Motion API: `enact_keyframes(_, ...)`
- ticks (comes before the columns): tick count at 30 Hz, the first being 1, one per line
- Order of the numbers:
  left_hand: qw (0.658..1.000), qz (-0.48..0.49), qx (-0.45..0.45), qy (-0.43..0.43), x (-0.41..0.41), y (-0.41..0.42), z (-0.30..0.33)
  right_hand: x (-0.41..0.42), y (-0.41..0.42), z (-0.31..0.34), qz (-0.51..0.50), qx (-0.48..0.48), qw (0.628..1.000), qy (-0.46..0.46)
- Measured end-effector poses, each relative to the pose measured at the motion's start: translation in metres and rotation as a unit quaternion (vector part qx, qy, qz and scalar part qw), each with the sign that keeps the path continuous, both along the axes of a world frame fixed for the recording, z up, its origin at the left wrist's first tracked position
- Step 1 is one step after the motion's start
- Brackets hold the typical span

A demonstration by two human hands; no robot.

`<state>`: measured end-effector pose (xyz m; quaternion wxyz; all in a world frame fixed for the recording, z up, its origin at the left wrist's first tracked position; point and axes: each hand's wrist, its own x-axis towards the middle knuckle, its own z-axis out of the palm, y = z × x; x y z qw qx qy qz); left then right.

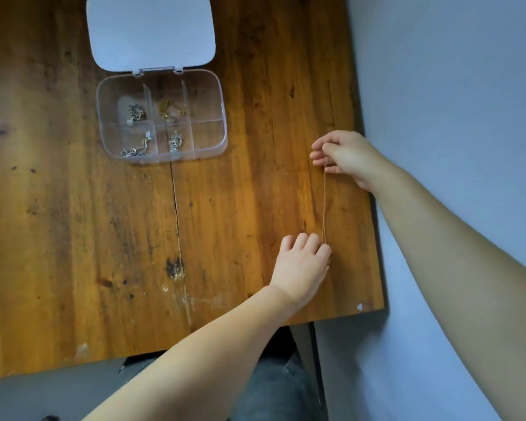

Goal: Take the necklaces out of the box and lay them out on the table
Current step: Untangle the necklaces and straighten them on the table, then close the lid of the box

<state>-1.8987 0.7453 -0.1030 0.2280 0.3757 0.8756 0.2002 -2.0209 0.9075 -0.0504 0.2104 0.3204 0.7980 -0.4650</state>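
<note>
A thin gold necklace chain is stretched straight over the right side of the wooden table. My right hand pinches its far end. My left hand holds its near end, fingers curled. The clear plastic box lies open at the top centre, its lid folded back. Silver necklaces sit in the left compartments and lower middle compartment. A gold necklace lies in the upper middle one. The right compartments look empty.
The table's right edge runs close beside the chain, with a grey-blue wall beyond. The near edge of the table is just behind my left wrist. A dark crack runs down the tabletop. My legs in dark trousers are below.
</note>
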Motion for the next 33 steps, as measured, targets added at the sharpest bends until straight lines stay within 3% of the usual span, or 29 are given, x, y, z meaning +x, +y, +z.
enact_keyframes(7, 0.999, 0.000, 0.042, -0.013, -0.028, -0.020, 0.007, -0.018, 0.004, 0.009, 0.187, 0.138, 0.972, -0.028)
enact_keyframes(10, 0.989, 0.093, 0.088, 0.069, -0.086, -0.061, 0.018, -0.048, 0.000, 0.025, 0.186, 0.194, 0.963, -0.016)
enact_keyframes(13, 0.959, 0.219, 0.105, 0.149, -0.169, -0.118, 0.033, -0.089, -0.016, 0.032, 0.144, 0.144, 0.979, 0.026)
enact_keyframes(15, 0.926, 0.329, 0.111, 0.151, -0.226, -0.149, 0.045, -0.118, -0.037, 0.029, 0.112, 0.090, 0.988, 0.050)
enact_keyframes(18, 0.875, 0.466, 0.091, 0.095, -0.303, -0.178, 0.047, -0.157, -0.074, 0.017, 0.042, 0.037, 0.995, 0.081)
enact_keyframes(23, 0.822, 0.539, 0.108, -0.150, -0.374, -0.186, 0.048, -0.200, -0.110, 0.003, -0.085, -0.030, 0.992, 0.086)
enact_keyframes(29, 0.845, 0.484, 0.176, -0.140, -0.375, -0.179, 0.061, -0.192, -0.102, 0.013, -0.077, 0.005, 0.989, 0.123)
enact_keyframes(33, 0.895, 0.398, 0.196, -0.055, -0.352, -0.198, 0.077, -0.165, -0.093, 0.028, 0.017, 0.044, 0.978, 0.205)
